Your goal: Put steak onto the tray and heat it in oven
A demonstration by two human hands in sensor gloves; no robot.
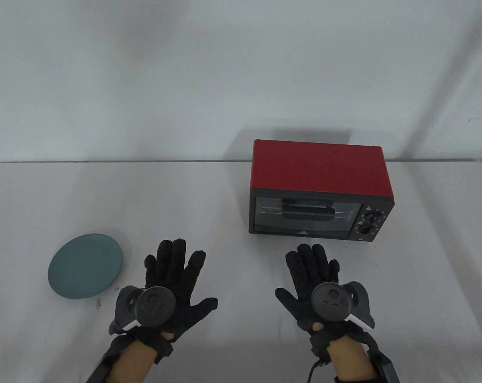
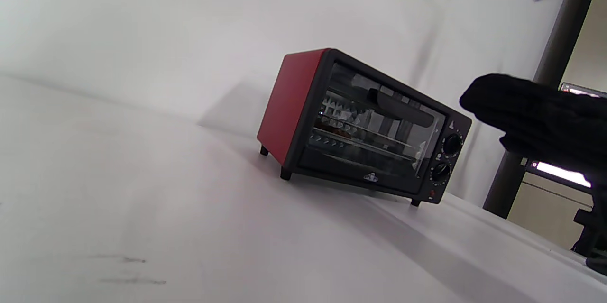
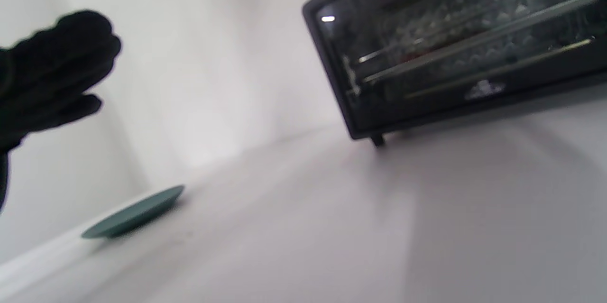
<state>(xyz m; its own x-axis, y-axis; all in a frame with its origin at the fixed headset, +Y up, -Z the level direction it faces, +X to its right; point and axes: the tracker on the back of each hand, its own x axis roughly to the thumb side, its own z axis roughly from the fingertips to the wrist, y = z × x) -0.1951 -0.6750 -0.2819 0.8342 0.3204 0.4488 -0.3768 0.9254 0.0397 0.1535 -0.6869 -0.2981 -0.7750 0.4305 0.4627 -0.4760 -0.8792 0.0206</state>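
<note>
Your fingers on both hands, left hand (image 1: 173, 285) and right hand (image 1: 314, 285), lie spread, holding nothing, before the oven (image 1: 320, 189). No steak visible; something reddish maybe inside. Door shut: likely stiff, take its handle (image 1: 306, 210).

oven (image 1: 321, 190) door – small white logo, unreadable; warning triangle above knobs – no legible text

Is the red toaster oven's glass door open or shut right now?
Shut. The red toaster oven's glass door sits flush with its front, handle up; neither hand touches it.
</note>
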